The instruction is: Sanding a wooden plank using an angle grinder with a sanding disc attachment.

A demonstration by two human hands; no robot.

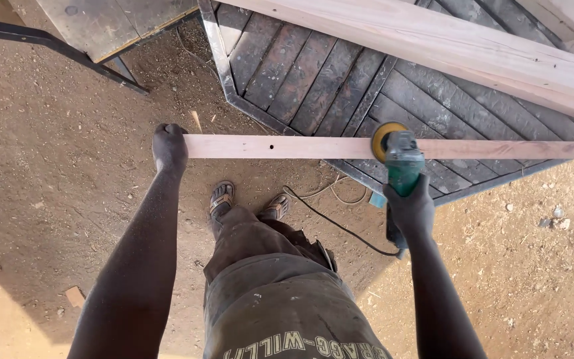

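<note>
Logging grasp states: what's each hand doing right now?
Left hand: closed on the end of the wooden plank.
Right hand: closed, holding the green angle grinder against the plank.

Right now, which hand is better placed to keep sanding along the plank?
Right. The right hand already holds the green grinder with its disc on the plank; the left hand grips the plank's end, steadying it.

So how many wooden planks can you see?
3. A narrow plank is gripped at its end by the left hand; a wide plank lies across the dark slatted panel; another shows at top right, mostly hidden.
</note>
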